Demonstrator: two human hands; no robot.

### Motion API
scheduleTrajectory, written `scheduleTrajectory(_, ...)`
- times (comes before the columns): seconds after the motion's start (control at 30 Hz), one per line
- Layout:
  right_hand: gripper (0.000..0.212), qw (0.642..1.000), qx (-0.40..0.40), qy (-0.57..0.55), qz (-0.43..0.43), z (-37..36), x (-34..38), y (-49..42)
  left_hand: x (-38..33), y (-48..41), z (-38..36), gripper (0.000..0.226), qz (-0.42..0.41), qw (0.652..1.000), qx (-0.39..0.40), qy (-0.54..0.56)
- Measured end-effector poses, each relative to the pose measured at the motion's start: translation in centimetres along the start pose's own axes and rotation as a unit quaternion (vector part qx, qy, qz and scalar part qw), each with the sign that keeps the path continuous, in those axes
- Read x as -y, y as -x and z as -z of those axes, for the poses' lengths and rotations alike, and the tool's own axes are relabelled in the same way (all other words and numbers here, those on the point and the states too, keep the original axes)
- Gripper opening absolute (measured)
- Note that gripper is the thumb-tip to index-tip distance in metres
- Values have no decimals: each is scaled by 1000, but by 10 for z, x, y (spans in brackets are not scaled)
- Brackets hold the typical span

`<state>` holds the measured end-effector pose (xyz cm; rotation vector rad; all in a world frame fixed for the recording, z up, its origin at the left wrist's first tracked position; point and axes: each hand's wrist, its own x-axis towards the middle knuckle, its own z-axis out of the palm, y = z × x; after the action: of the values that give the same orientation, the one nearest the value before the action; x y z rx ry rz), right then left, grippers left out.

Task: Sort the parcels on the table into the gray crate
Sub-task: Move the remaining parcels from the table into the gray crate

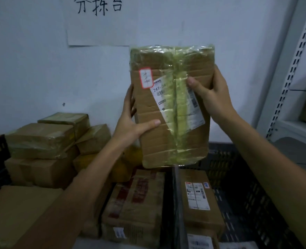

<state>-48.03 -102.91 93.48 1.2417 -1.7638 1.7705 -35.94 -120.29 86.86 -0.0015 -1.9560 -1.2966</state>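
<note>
- A taped cardboard parcel (172, 112) was held upright at the centre of the frame, with its white label (193, 112) and a red-bordered sticker (146, 78) facing the camera.
- The left grip (130, 123) clasped its left edge, thumb across the front.
- The right grip (211, 94) held the right edge, thumb on the greenish tape strip.
- At lower right, the gray crate (247, 194) held a labelled box (197, 194).
- Left of the crate's rim lay a red-printed box (134, 203).
- More taped parcels (44, 141) were stacked at middle left.
- A handwritten paper sign (94, 20) hung on the wall at upper left.
- A slotted shelf post (292, 69) ran up the right edge.
</note>
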Motion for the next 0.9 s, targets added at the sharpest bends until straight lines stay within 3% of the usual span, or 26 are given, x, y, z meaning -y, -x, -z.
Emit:
scheduleTrajectory(0.1,80,998,-49,26,10,37,3,-3,-3,11,-39,115,0,999,47,1)
scheduleTrajectory(0.3,81,984,-83,157,7,114,-11,8,-21,19,-130,78,10,994,108,6)
scheduleTrajectory(0.53,70,969,8,216,-122,187,-83,40,0,55,-216,74,108,974,197,39)
scheduleTrajectory(0.73,68,942,75,218,-245,202,-139,72,34,81,-251,71,203,948,246,4)
scheduleTrajectory(0.9,66,923,89,253,-277,205,-164,75,44,81,-270,61,233,947,221,-26)
